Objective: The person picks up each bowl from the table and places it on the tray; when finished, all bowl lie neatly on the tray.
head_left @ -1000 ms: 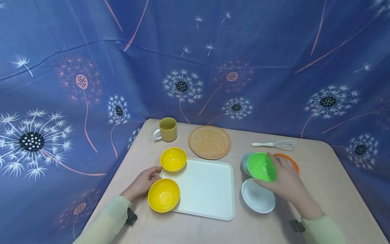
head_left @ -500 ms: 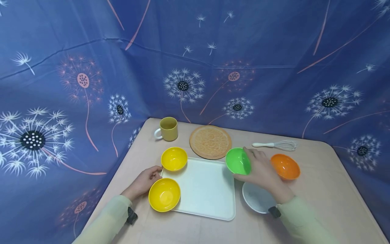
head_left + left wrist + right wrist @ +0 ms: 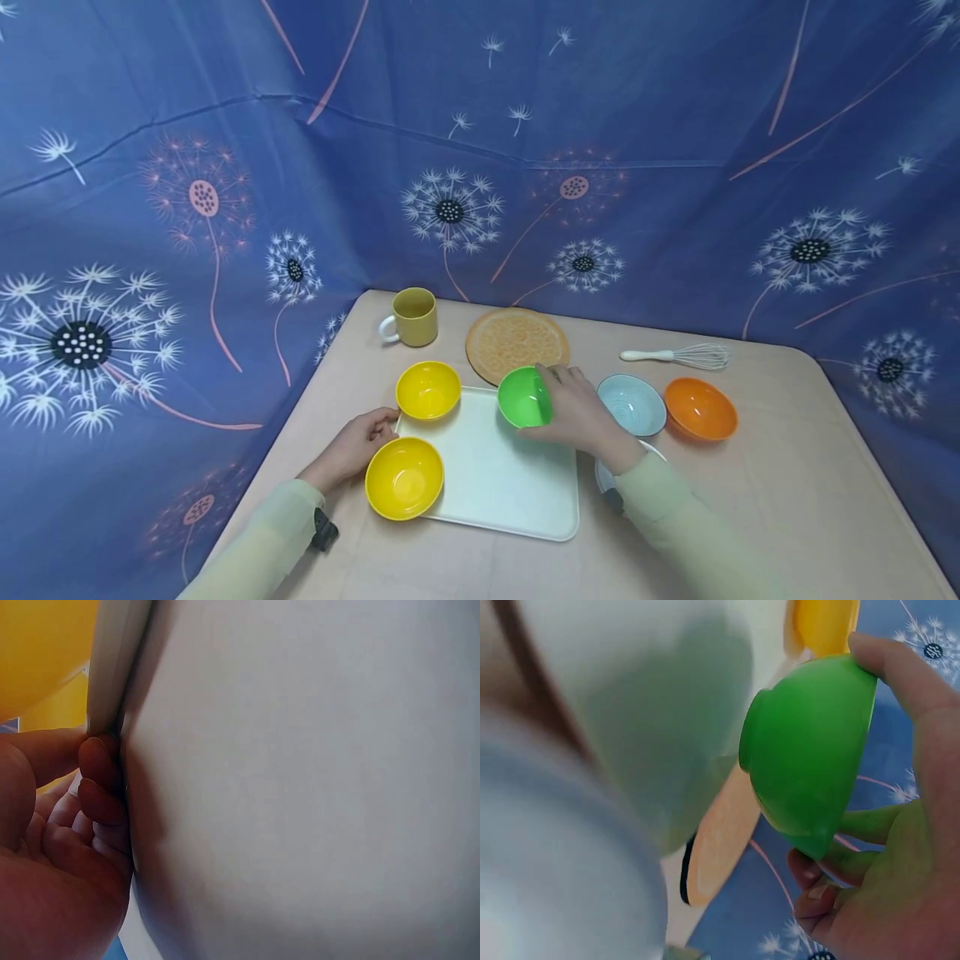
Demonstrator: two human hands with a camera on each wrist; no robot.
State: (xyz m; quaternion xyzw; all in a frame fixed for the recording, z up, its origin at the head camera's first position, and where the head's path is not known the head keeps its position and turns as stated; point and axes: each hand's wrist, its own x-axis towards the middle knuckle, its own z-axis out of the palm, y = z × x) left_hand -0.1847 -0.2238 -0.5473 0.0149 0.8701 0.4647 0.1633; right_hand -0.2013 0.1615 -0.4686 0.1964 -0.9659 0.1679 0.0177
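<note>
A green bowl [image 3: 521,398] is in my right hand [image 3: 577,412], over the upper right part of the white tray [image 3: 510,492]. In the right wrist view the thumb and fingers grip the green bowl by its rim, and its base hangs apart from the tray. My left hand [image 3: 356,446] holds the tray's left edge, between two yellow bowls. Curled fingertips [image 3: 99,801] lie against that edge low at the table in the left wrist view. One yellow bowl [image 3: 428,390] sits at the tray's upper left corner, the other yellow bowl [image 3: 405,479] at its lower left.
Right of the tray stand a light blue bowl [image 3: 632,404], an orange bowl [image 3: 701,409] and a white bowl [image 3: 604,477] partly hidden by my right wrist. Behind lie a mug [image 3: 415,317], a round pizza-like board [image 3: 516,340] and a whisk [image 3: 675,357].
My right hand has carried the green bowl left, from above the light blue bowl to over the tray. The light blue and orange bowls are now uncovered. My left hand stays put.
</note>
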